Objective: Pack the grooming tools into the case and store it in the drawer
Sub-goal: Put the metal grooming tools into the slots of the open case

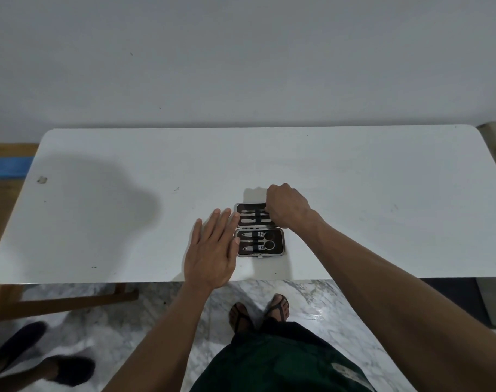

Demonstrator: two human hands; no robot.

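Observation:
A small grooming case lies open flat near the front edge of the white table. Its dark near half holds scissors and clippers under an elastic strap. Its far half holds thin metal tools. My left hand is flat and open, its fingertips touching the case's left edge. Curled into a fist, my right hand covers the right end of the far half, fingers down at a tool's end. What those fingers grip is hidden.
The table stands against a plain white wall. A wooden frame shows under its left side. On the marble floor are my sandalled feet, and another person's dark shoes at the bottom left. No drawer is visible.

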